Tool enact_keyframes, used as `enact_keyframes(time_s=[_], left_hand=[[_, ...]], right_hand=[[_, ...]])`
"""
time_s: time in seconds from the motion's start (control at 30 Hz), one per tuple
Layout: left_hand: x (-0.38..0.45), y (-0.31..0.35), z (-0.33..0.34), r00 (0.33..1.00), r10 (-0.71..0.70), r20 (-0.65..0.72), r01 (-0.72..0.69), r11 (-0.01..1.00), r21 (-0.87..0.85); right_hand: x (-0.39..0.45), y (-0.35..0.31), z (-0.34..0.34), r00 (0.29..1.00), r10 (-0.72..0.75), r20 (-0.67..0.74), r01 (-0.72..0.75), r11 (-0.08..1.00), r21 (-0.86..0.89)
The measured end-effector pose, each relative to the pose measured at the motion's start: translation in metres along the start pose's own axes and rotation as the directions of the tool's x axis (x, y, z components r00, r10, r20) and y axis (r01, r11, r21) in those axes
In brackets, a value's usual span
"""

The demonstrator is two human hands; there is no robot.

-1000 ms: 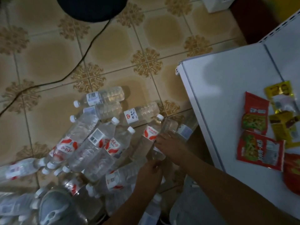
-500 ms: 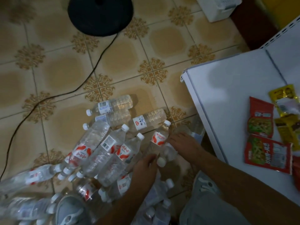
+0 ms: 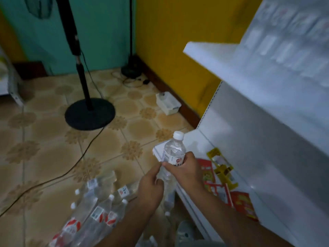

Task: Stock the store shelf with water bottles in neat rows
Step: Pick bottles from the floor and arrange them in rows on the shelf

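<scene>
- right hand (image 3: pixel 185 171) fingers wrapped round upright water bottle (image 3: pixel 174 152), held over corner of lower shelf (image 3: pixel 201 139)
- left hand (image 3: pixel 151 188) just below, fingers curled, grip unclear
- more bottles (image 3: pixel 99 211) lying on floor

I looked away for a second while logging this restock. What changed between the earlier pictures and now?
The right hand has lifted one water bottle off the floor pile and grips it upright near the lower shelf corner. The left hand has also risen and holds a second bottle, mostly hidden. The view tilted up. The other bottles stay on the floor, the snack packets on the shelf.
</scene>
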State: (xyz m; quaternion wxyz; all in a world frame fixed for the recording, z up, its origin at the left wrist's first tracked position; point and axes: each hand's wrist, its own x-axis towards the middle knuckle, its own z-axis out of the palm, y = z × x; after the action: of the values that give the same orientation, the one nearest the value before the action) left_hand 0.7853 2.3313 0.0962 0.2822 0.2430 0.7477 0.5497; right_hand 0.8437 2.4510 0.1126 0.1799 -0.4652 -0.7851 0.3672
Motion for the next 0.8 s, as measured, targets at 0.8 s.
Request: enact_keyframes(time_s=[0.8], left_hand=[[-0.187,0.321,0.091,0.765,0.592,0.254,-0.54,0.804,-0.249]], right_hand=[[-0.177,-0.113,-0.384,0.791,-0.212,-0.573,0.209,0.975,-0.072]])
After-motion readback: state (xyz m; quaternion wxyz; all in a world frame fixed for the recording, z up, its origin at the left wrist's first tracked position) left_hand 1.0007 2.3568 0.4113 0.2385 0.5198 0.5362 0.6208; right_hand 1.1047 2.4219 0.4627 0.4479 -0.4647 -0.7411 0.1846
